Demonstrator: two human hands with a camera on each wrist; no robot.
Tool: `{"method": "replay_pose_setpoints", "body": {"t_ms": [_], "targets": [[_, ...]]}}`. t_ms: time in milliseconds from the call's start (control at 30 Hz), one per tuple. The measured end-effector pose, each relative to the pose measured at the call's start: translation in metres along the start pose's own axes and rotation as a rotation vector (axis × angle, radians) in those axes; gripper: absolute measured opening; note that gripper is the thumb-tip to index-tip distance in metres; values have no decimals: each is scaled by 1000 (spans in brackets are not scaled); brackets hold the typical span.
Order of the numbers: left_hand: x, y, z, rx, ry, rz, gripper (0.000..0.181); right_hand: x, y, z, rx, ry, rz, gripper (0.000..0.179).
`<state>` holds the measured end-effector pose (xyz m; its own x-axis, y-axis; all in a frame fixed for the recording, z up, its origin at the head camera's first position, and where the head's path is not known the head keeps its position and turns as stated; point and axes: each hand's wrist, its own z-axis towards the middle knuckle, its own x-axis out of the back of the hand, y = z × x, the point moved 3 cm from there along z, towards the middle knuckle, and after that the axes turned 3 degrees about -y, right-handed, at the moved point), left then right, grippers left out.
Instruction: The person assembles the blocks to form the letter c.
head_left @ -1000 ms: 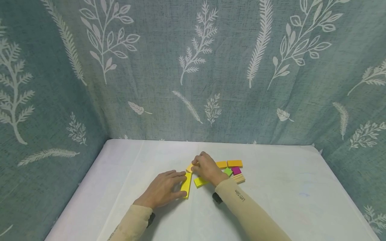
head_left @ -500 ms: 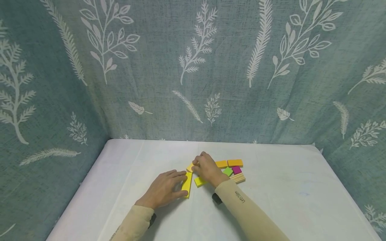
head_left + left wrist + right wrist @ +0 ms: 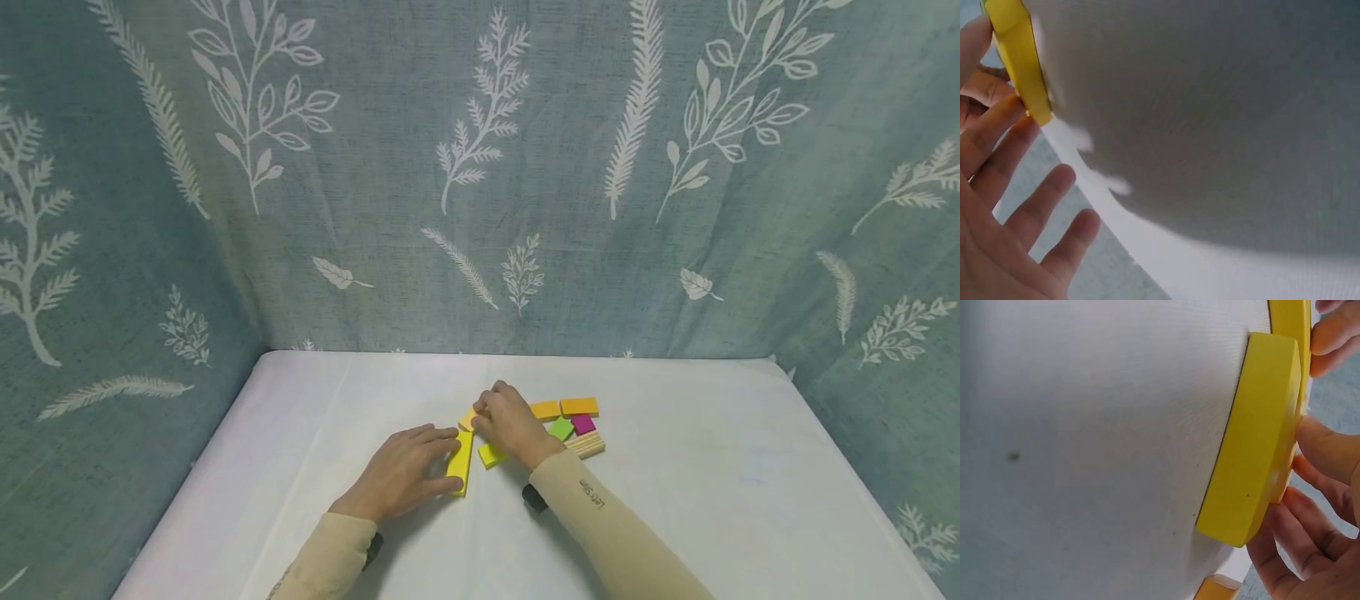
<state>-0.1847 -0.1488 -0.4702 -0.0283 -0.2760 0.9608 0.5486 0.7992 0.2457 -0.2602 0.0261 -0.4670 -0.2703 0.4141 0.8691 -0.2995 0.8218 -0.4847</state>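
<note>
My left hand (image 3: 405, 472) holds a long yellow wooden block (image 3: 461, 467) that lies on the white table. Its thumb is at the block's near end and the fingertips are towards the far end. In the left wrist view the fingers touch that yellow block (image 3: 1025, 69), while the two outer fingers stand free. With thumb and fingers, my right hand (image 3: 512, 427) pinches a lighter orange-yellow block (image 3: 468, 419) touching the far end of the first, mostly covered by the hand. Under the right wrist lies another yellow block (image 3: 491, 455), seen large in the right wrist view (image 3: 1250, 440).
Right of the right hand, two orange blocks (image 3: 580, 407) lie end to end. A green block (image 3: 561, 429), a magenta block (image 3: 583, 424) and a bundle of plain wooden strips (image 3: 587, 445) sit close below them. Patterned cloth (image 3: 390, 292) rises behind the white table (image 3: 697, 475).
</note>
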Motion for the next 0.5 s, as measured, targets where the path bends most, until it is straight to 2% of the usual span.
{"method": "replay_pose_setpoints", "body": {"t_ms": [233,500], "targets": [[3,0,2,30,-17,39,52,1,-1,-1,32,8,-17,24],[6,1,5,-6,-24,69,52,2,5,0,101,12,-70,27]]}}
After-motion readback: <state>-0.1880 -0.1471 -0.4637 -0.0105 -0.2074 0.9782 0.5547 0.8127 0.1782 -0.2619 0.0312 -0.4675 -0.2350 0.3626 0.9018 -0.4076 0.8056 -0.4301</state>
